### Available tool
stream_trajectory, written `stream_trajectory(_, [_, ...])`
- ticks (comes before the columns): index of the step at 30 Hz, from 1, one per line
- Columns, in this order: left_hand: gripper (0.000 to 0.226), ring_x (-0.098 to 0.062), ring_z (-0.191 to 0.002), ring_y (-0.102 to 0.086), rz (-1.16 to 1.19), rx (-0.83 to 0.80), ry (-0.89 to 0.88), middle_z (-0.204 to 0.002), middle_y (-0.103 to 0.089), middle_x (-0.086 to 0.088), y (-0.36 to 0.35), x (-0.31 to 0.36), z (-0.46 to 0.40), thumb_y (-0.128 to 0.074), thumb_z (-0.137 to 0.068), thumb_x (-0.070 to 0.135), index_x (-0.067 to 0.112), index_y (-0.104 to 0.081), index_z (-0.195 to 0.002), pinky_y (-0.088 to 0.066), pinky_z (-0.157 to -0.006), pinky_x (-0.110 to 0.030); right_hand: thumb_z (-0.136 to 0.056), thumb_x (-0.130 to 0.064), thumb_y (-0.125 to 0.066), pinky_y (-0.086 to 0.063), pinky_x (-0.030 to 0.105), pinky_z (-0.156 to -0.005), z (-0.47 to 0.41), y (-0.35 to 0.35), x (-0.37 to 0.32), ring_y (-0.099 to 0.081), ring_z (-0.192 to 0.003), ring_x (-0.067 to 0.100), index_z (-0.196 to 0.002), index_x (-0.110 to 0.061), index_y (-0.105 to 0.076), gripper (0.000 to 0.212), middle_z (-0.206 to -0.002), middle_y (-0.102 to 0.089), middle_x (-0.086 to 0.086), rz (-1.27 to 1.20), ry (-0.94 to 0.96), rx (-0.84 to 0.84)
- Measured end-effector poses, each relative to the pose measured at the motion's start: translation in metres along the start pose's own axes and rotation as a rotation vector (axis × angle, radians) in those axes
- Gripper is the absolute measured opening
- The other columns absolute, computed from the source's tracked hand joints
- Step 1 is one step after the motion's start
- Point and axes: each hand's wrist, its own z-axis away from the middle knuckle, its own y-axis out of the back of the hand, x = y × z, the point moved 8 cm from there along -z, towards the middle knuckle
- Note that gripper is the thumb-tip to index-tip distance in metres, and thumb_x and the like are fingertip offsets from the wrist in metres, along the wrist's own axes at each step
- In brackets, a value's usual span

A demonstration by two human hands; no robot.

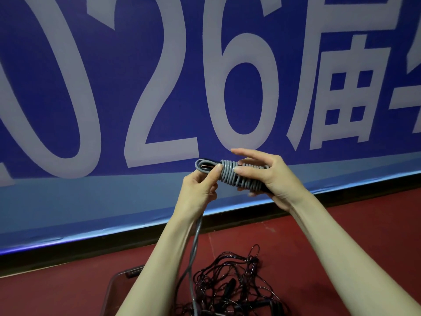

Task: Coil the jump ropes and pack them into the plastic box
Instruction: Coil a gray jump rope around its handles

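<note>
A grey jump rope point(227, 173) is wound in tight turns around its black handles, held at chest height in front of the banner. My right hand point(271, 176) grips the wound bundle from the right, thumb across the turns and upper fingers stretched out straight. My left hand point(200, 185) pinches the rope at the bundle's left end, where a short loop sticks out. The loose grey tail point(194, 252) hangs down past my left wrist. A clear plastic box point(114, 283) sits on the floor below, mostly hidden by my left forearm. A tangle of thin black jump ropes point(234, 286) lies beside it.
A large blue banner point(205, 87) with big white characters fills the wall ahead. Its black base strip point(91, 249) meets the dark red floor point(284, 242). The box and the black tangle lie close to that wall.
</note>
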Motion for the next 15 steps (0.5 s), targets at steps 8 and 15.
stream_trajectory(8, [0.013, -0.005, -0.059, -0.049, -0.352, -0.065, -0.078, -0.069, -0.055, 0.007, 0.003, 0.022, 0.002, -0.066, -0.09, 0.023, 0.012, -0.063, -0.096, -0.043, -0.055, -0.018, -0.068, -0.013, -0.075, -0.06, 0.033, -0.067, -0.003, 0.009, 0.004, -0.069, -0.082, 0.019, -0.095, -0.007, -0.076, 0.028, -0.09, -0.073, 0.011, -0.015, -0.034, -0.014])
stream_trajectory(15, [0.009, -0.01, -0.063, -0.064, -0.377, -0.154, -0.127, -0.065, -0.065, 0.003, -0.003, 0.039, 0.011, -0.071, -0.084, 0.01, 0.006, -0.067, -0.09, -0.049, -0.055, -0.02, -0.063, -0.016, -0.074, -0.056, 0.028, -0.06, -0.002, 0.011, 0.0, -0.068, -0.077, 0.02, -0.09, -0.005, -0.075, 0.029, -0.086, -0.072, 0.013, -0.028, -0.021, -0.039])
